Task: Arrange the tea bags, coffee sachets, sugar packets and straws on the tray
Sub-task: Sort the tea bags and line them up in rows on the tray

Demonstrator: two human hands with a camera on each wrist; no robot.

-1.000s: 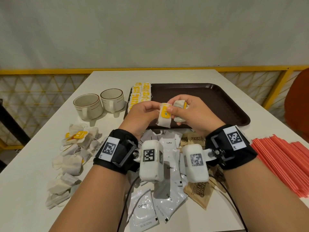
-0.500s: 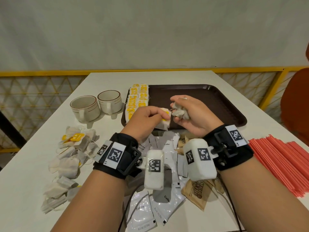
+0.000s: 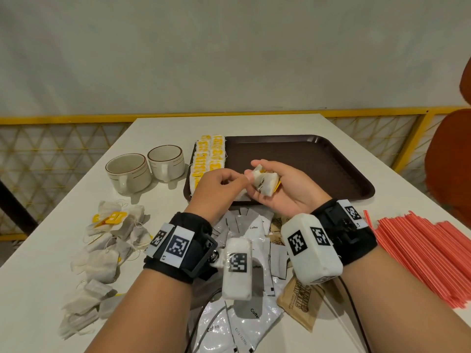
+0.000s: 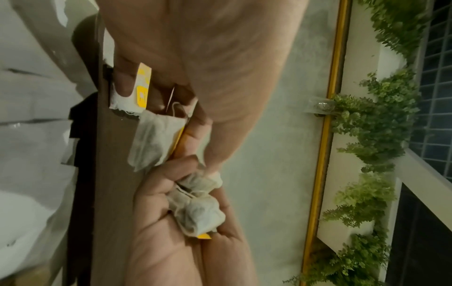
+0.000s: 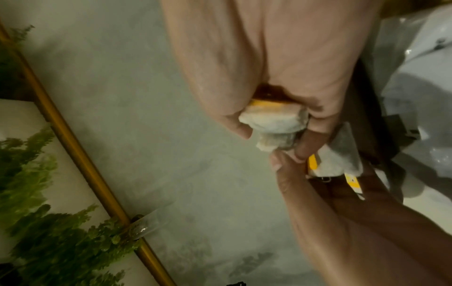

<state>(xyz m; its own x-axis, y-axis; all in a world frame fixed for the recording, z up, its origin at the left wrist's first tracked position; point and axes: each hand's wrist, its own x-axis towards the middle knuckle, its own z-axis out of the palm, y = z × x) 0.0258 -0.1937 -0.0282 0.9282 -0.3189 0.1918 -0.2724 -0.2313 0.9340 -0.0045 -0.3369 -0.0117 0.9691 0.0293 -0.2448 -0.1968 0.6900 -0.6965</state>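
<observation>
A big white table (image 3: pixel 229 128) is holding everything. A dark brown tray (image 3: pixel 305 161) is sitting on the far side of it, in the middle. Two rows of tea bags with yellow tags (image 3: pixel 209 159) are lying along the left edge of the tray. A wide bunch of red straws (image 3: pixel 423 253) is lying on the table to the right, well apart from the tray. A heap of loose tea bags (image 3: pixel 107 245) is lying on the table to the left. Shiny white coffee packets (image 3: pixel 244 324) are spreading out near the person, under the wrists, and brown sugar packets (image 3: pixel 298 301) are lying just beside them. Two cups (image 3: pixel 128 171) are standing side by side, just left of the tray.

Both hands are up over the near edge of the tray, touching each other. The right hand (image 3: pixel 283 192) is turning palm up, with its fingers curling round a small bundle of tea bags (image 3: pixel 265 182). The left hand (image 3: pixel 216 187) is palm down, and its fingers are curling round another tea bag (image 4: pixel 198 211), with the thumb pressing it into the palm. A yellow tag (image 4: pixel 204 236) is peeking out from under that tea bag.
</observation>
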